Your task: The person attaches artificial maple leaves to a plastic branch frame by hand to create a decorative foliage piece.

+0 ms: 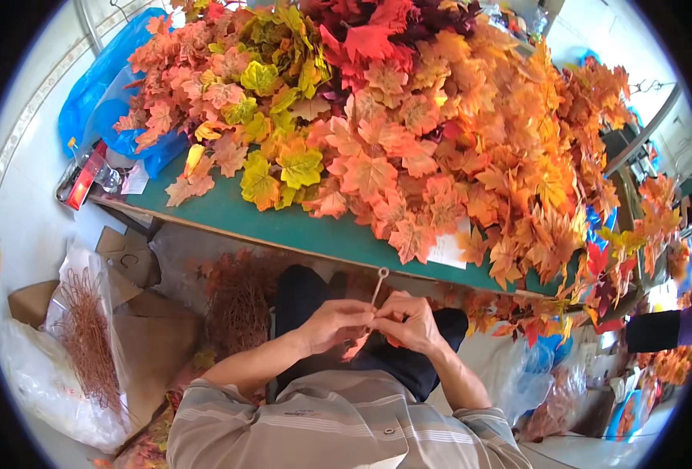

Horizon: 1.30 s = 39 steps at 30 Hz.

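- Head view, the only one: left hand [337, 324] and right hand [410, 322] meet over the lap, just below the near edge of the green-topped table [221, 218].
- Thin pale stick with a ring-shaped end [378, 289], material unclear, sits at the fingertips between the hands.
- Left grip: thumb and fingers closed on the stick's lower visible part.
- Right grip: fingertips drawn together right beside the left ones; can't tell if they pinch the stick or some small thing hidden there.
- Key relation: stick's long axis runs away from the body toward the table, ring end outermost, leaning slightly right. Both hands are at its near end, neither clearly nearer; ring is free of fingers.
- Ring overlaps the table edge in view; touching or apart, can't tell.
- Hidden: stick's near end, behind the fingers.
- Hard to make out: small orange-pink patch [354, 347] under the hands, maybe a leaf, partly covered.
- Large heap of orange, red and yellow-green artificial maple leaves [369, 173] covers most of the table, cut off at the top; white paper sheet [449, 250] partly buried under it.
- Left side: tangled bundle of brown wiry stems [89, 336] on clear plastic.
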Each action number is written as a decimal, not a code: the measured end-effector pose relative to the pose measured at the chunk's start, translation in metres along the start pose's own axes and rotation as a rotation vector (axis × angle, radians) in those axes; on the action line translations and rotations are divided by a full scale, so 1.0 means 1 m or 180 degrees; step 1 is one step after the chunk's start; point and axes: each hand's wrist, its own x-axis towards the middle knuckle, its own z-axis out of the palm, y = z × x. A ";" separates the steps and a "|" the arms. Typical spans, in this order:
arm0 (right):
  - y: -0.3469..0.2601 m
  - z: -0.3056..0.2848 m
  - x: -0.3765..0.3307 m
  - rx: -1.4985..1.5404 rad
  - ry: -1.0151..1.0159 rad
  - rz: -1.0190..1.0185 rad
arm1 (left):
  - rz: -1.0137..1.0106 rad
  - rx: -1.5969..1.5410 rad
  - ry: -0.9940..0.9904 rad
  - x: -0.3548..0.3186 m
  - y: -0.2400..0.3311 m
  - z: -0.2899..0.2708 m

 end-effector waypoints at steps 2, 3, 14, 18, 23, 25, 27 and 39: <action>-0.011 0.003 0.002 0.0634 -0.0084 0.0771 | 0.0408 0.0241 0.0129 -0.008 -0.002 -0.003; -0.011 0.005 0.003 0.0589 -0.0112 0.0777 | 0.0764 0.0481 0.0297 -0.011 -0.005 -0.005; -0.033 0.000 0.074 -0.1029 0.0111 -0.0109 | 0.2535 0.2141 0.1233 -0.023 0.009 -0.042; -0.090 0.022 0.161 -0.1113 0.0292 -0.0620 | 0.2825 0.2163 0.1332 -0.033 0.007 -0.069; -0.040 0.066 0.271 -0.2107 0.0694 -0.2218 | 0.2797 0.0154 0.0795 -0.032 0.014 -0.086; -0.020 0.070 0.290 -0.2298 0.0446 -0.1799 | 0.2757 0.0100 0.0561 -0.043 0.032 -0.064; -0.022 0.072 0.293 -0.2260 0.0390 -0.1787 | 0.2690 -0.0404 0.0729 -0.043 0.028 -0.076; -0.037 0.063 0.301 -0.1496 0.0392 -0.1588 | 0.2672 -0.0692 0.0736 -0.043 0.042 -0.089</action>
